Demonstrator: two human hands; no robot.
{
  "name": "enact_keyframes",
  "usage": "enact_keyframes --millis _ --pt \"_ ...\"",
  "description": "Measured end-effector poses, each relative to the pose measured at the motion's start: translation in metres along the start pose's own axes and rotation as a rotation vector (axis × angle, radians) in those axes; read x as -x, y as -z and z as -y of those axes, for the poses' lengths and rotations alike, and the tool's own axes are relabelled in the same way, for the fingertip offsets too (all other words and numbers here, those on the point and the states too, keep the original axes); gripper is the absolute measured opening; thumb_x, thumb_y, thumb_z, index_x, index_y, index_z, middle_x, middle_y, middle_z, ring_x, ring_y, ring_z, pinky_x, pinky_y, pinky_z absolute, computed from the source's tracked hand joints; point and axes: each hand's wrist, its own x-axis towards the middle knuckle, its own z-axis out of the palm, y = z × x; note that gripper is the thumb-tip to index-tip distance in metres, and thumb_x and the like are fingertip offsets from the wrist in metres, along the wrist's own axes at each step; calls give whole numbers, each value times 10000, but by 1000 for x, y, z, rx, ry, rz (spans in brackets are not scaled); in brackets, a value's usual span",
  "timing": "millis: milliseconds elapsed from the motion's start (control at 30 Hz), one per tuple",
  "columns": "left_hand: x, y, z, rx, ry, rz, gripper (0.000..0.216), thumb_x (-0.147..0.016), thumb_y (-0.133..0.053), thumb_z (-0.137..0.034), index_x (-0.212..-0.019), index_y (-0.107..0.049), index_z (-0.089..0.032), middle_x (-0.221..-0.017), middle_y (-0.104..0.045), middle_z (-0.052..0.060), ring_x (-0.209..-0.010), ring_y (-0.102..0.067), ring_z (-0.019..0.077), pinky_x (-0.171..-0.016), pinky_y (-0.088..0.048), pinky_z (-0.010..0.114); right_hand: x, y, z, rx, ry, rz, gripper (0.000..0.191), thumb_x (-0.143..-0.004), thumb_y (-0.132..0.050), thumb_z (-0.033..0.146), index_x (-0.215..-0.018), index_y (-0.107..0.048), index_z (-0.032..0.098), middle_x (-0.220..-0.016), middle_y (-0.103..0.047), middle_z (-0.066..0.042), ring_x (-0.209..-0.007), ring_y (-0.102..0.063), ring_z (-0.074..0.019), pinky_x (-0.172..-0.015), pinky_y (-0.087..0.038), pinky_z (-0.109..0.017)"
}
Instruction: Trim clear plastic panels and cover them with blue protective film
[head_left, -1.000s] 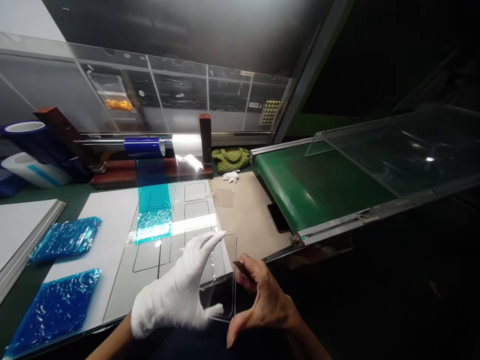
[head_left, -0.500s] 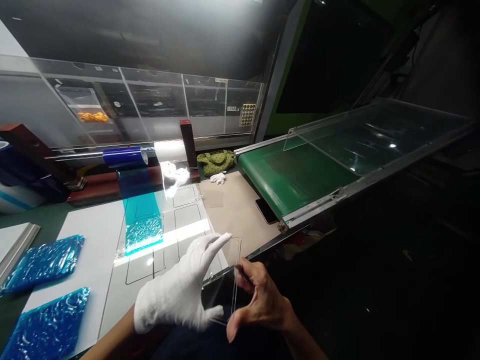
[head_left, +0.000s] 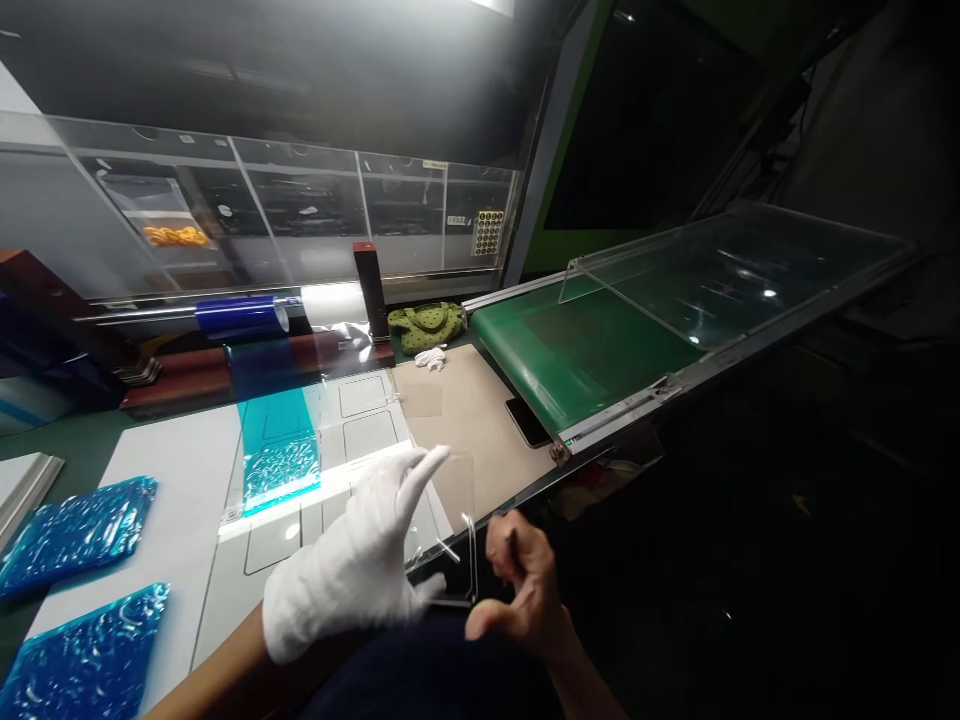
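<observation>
My left hand [head_left: 367, 545], in a white glove, grips a clear thin plate [head_left: 472, 545] by its edges, thumb below and fingers above. The plate is see-through and tilted, so only its rims show well. Just right of it is my bare right hand [head_left: 525, 580], apart from the plate. Its fingers are curled in and its thumb sticks out to the left. Something small and dark shows at the curled fingers, too unclear to name. Beneath the gloved hand lies a white sheet with outlined rectangles [head_left: 274, 540], partly covered by a blue film strip [head_left: 279, 440].
Blue film packs [head_left: 90, 650] lie at the left. Behind stands a rack with a blue film roll [head_left: 240, 317]. A green conveyor belt [head_left: 555, 350] with metal rails runs right. A phone [head_left: 526, 422] and a green spotted pouch [head_left: 426, 326] sit near it.
My right hand has come off the plate and moved a little to the right. My left hand still holds the plate, slightly higher. The view has shifted slightly.
</observation>
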Motion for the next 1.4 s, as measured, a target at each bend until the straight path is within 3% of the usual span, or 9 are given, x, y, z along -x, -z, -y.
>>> enact_keyframes --millis 167,333,433,567,700,833,1000,1167,1400 --pt "21 -18 23 4 348 -180 1034 -563 -720 -337 -1436 -209 -123 -1350 -349 204 -1243 -307 411 -1035 -224 602 -32 18 -79 317 -158 -54 472 -680 -624 631 -779 -396 230 -622 -369 72 -513 -373 -97 -495 -333 -225" --pt "62 -40 45 1206 656 -11 849 -738 -533 -619 -1429 -243 -219 -1441 -334 141 -1325 -306 321 -1076 -239 545 -65 25 -163 892 -242 281 369 -733 -631 435 -986 -521 190 -973 -611 -79 -881 -608 -239 -741 -471 -356" --pt "80 -58 51 1719 649 9 935 -741 -292 -775 -1368 -349 -84 -1395 -387 218 -1280 -380 352 -1025 -315 547 -75 16 -158 911 -117 322 570 -725 -641 462 -1180 -489 155 -1205 -554 -160 -1137 -515 -314 -952 -394 -476" --pt "87 -83 50 2294 610 -147 1077 -655 -373 -834 -1348 -342 -10 -1452 -266 251 -1329 -281 382 -1061 -241 544 -77 -16 -93 797 227 456 854 -744 -576 585 -1396 -289 115 -1383 -428 -188 -1293 -375 -325 -1092 -236 -546" --pt "80 -98 44 2376 552 -244 1101 -650 -323 -861 -1357 -330 -17 -1458 -266 235 -1350 -245 363 -1087 -205 517 -70 -53 -39 654 447 719 1054 -686 -597 639 -1453 -128 91 -1447 -344 -195 -1348 -291 -317 -1123 -156 -557" --pt "68 -104 38 2350 445 -295 1080 -662 -304 -859 -1364 -327 -38 -1402 -377 219 -1305 -351 331 -1097 -210 459 -67 -72 -35 638 489 857 1109 -638 -632 640 -1443 -135 59 -1405 -381 -249 -1316 -337 -346 -1097 -172 -594" --pt "68 -113 39 2347 467 -441 978 -741 -320 -786 -1375 -309 -41 -1423 -346 221 -1332 -308 327 -1101 -186 492 -78 -77 -64 676 532 876 1069 -656 -629 596 -1438 -141 55 -1369 -421 -250 -1281 -379 -345 -1088 -191 -584" --pt "116 -137 43 2358 612 -640 854 -813 -353 -668 -1381 -311 -31 -1500 -194 207 -1393 -147 319 -1102 -183 526 -105 -94 -111 885 519 716 1010 -708 -639 504 -1434 -128 22 -1386 -394 -265 -1301 -338 -359 -1095 -116 -593" --pt "162 -152 11 1999 731 -770 741 -855 -118 -677 -1219 -564 -210 -1381 -468 53 -1350 -284 235 -1084 -239 445 -112 -138 -163 985 576 768 990 -724 -652 491 -1435 -140 30 -1417 -361 -252 -1330 -288 -356 -1090 -20 -610"
